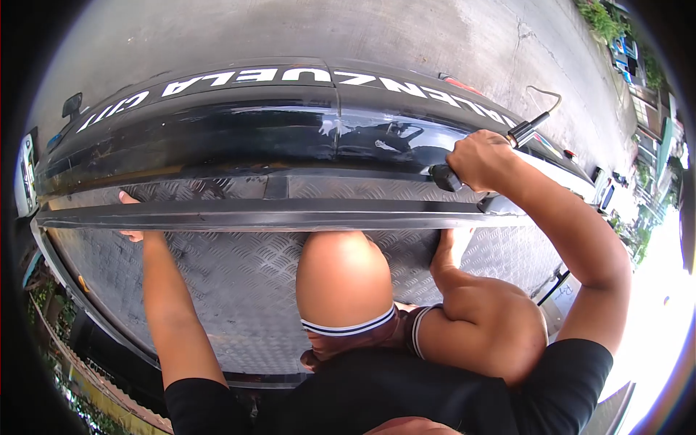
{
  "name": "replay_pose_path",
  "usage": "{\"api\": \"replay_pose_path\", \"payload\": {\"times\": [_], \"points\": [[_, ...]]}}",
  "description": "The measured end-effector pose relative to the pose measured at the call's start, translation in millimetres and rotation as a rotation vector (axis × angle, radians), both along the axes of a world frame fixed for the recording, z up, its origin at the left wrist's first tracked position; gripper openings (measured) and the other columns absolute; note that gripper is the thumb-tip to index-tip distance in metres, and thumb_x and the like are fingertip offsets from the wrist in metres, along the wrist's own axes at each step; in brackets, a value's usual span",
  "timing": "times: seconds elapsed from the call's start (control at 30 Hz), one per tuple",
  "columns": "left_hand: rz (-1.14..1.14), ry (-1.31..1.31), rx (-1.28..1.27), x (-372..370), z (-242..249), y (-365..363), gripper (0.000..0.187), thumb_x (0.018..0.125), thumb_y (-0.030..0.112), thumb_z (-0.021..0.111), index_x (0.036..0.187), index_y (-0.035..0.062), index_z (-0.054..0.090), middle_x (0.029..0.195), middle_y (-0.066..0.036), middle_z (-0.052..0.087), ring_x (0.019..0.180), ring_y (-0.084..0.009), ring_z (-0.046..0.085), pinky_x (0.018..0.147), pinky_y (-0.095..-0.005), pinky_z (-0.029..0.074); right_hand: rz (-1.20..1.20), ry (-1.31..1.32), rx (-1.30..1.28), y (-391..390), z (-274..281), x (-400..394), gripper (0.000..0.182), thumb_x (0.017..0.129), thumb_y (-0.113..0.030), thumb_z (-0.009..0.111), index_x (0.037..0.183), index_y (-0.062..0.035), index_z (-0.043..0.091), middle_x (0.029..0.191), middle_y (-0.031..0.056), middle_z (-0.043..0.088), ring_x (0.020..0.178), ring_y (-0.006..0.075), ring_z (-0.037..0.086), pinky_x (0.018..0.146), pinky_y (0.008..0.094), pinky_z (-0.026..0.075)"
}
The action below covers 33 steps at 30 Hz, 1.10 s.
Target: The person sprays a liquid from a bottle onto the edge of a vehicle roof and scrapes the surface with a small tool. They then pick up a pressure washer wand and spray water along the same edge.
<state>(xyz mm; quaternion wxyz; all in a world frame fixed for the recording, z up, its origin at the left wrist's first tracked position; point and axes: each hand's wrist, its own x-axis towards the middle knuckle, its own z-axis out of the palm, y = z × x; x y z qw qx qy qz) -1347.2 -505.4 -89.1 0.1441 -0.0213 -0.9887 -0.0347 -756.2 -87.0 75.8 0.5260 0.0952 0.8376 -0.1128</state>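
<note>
My left hand is wrapped round a long black rail, which covers its middle; fingertips show beyond the bar. Out to the right, my right hand is closed round a black-handled tool. From that tool's far end a thin, bent metal tube curves away over the pavement, and a dark blunt end sticks out below my fist. What kind of tool it is I cannot tell. It hangs over the glossy black vehicle side panel, which bears large white letters.
My knee and bare foot are on a tread-plate floor behind the rail. A side mirror stands out at the far left. Grey pavement lies beyond the vehicle, with greenery at upper right.
</note>
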Motion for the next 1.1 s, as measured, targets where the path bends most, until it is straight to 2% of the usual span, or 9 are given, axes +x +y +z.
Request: {"api": "replay_pose_path", "payload": {"times": [0.07, 0.1, 0.23, 0.57, 0.9, 1.0, 1.1], "points": [[0.098, 0.032, 0.08, -0.3, 2.4, 12.5, 0.1, 0.098, 0.083, 0.044, 0.155, 0.0017, 0.056, 0.162, -0.024, 0.048, 0.153, -0.0395, 0.037, 0.127, -0.0531, 0.024, 0.004, -0.021, 0.011, 1.4, -5.7, 19.1, 0.011, 0.077, -0.009, 0.079, 0.087, -0.007, 0.083, 0.086, 0.0135, 0.08, 0.084, 0.0337, 0.081, 0.067, 0.0448, 0.064], [0.114, 0.013, 0.158, 5.0, 8.1, 17.4, 0.102, 0.096, 0.083, 0.049, 0.157, 0.0015, 0.053, 0.161, -0.025, 0.049, 0.152, -0.041, 0.038, 0.127, -0.0532, 0.024, -0.004, -0.038, 0.019, 2.8, -9.1, 27.3, 0.011, 0.076, -0.008, 0.078, 0.087, -0.0068, 0.083, 0.086, 0.0139, 0.08, 0.084, 0.034, 0.081, 0.067, 0.0452, 0.064], [0.06, 0.032, 0.18, -3.3, 1.8, 6.1, 0.099, 0.094, 0.081, 0.057, 0.154, 0.0017, 0.055, 0.158, -0.025, 0.052, 0.149, -0.0428, 0.042, 0.123, -0.0512, 0.031, -0.036, -0.137, 0.011, 12.6, -15.6, 50.6, 0.014, 0.074, -0.003, 0.077, 0.086, -0.0052, 0.083, 0.088, 0.0163, 0.081, 0.085, 0.0365, 0.081, 0.066, 0.0476, 0.064], [0.019, 0.045, 0.201, -13.7, 5.4, -1.2, 0.1, 0.094, 0.078, 0.061, 0.153, -0.0028, 0.055, 0.159, -0.027, 0.052, 0.146, -0.0431, 0.048, 0.122, -0.0441, 0.035, -0.02, -0.259, 0.041, 24.2, -34.5, 88.8, 0.016, 0.077, -0.003, 0.078, 0.092, -0.0054, 0.083, 0.096, 0.0144, 0.082, 0.092, 0.0351, 0.081, 0.071, 0.0454, 0.064], [0.038, -0.03, 0.224, 2.8, 24.1, 16.2, 0.1, 0.094, 0.074, 0.065, 0.152, -0.0073, 0.054, 0.159, -0.029, 0.052, 0.143, -0.0433, 0.055, 0.121, -0.0371, 0.04, -0.008, -0.41, 0.054, 35.0, -42.6, 122.2, 0.026, 0.069, -0.007, 0.088, 0.095, -0.0069, 0.084, 0.095, 0.014, 0.081, 0.091, 0.0344, 0.081, 0.068, 0.0455, 0.064], [-0.168, 0.06, 0.277, -40.1, -10.8, -25.9, 0.094, 0.097, 0.073, 0.062, 0.147, -0.0057, 0.06, 0.155, -0.03, 0.057, 0.141, -0.045, 0.057, 0.122, -0.0394, 0.04, -0.04, -0.436, 0.067, 40.3, -47.9, 144.8, 0.027, 0.069, -0.007, 0.089, 0.095, -0.0069, 0.084, 0.096, 0.0145, 0.081, 0.091, 0.0347, 0.081, 0.067, 0.0459, 0.064], [-0.16, 0.086, 0.196, -35.4, -3.7, -20.9, 0.092, 0.097, 0.071, 0.062, 0.145, -0.0067, 0.061, 0.151, -0.031, 0.058, 0.138, -0.0453, 0.058, 0.12, -0.0405, 0.042, -0.041, -0.499, 0.071, 44.8, -48.6, 158.2, 0.027, 0.069, -0.007, 0.089, 0.095, -0.007, 0.085, 0.097, 0.0145, 0.082, 0.091, 0.0345, 0.081, 0.068, 0.0463, 0.063]]}}
